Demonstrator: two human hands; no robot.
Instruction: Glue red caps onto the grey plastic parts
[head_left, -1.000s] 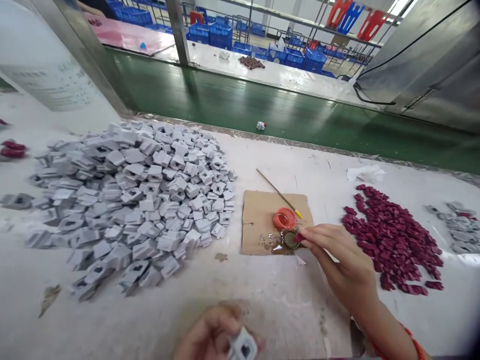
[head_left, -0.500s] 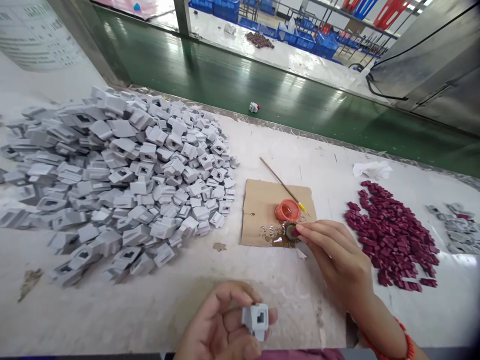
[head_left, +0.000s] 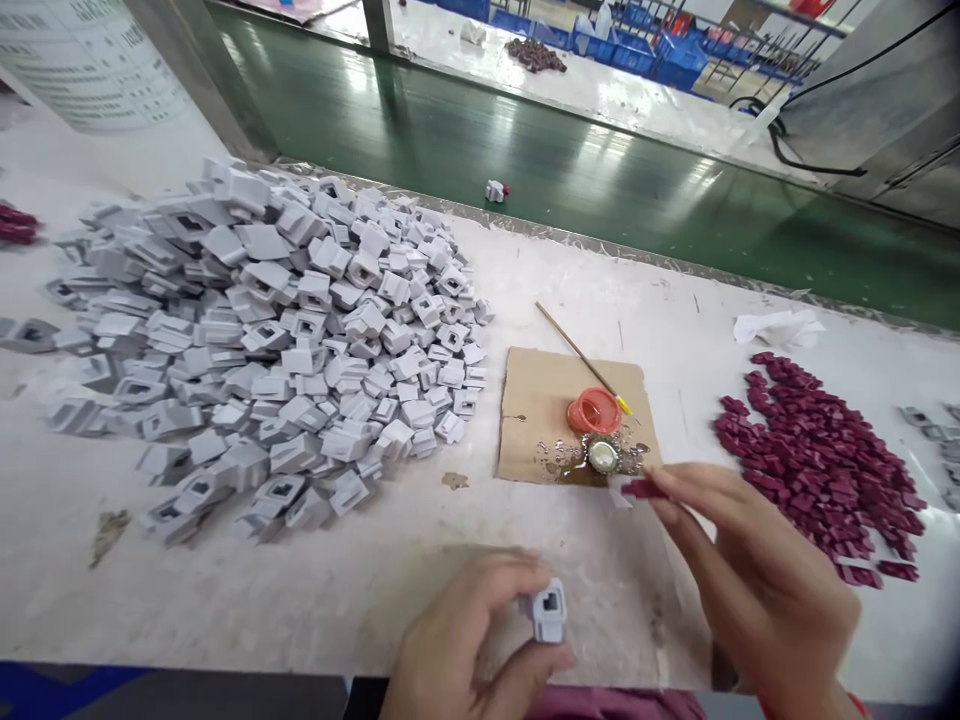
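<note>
Near the table's front edge, my left hand (head_left: 480, 630) pinches a grey plastic housing (head_left: 550, 612) between thumb and fingers, its square opening facing up. My right hand (head_left: 750, 560) holds a small dark-red plastic piece (head_left: 640, 489) at its fingertips, just off the front right corner of a cardboard sheet (head_left: 517, 450). On that cardboard stand a small red cup (head_left: 592, 411) of liquid and a bottle cap (head_left: 603, 456), with wet spill around them. A thin stick with a yellow tip (head_left: 581, 354) lies across the cardboard's back edge.
A large heap of grey housings (head_left: 300, 340) covers the left of the table. Dark-red pieces (head_left: 825, 460) are piled at right, near a crumpled white tissue (head_left: 780, 327). Behind runs a green conveyor belt (head_left: 420, 120), carrying one assembled part (head_left: 496, 190).
My right hand has drawn the dark-red piece away from the bottle cap, toward me and rightward. My left hand has turned the grey housing and now grips it between thumb and fingers.
</note>
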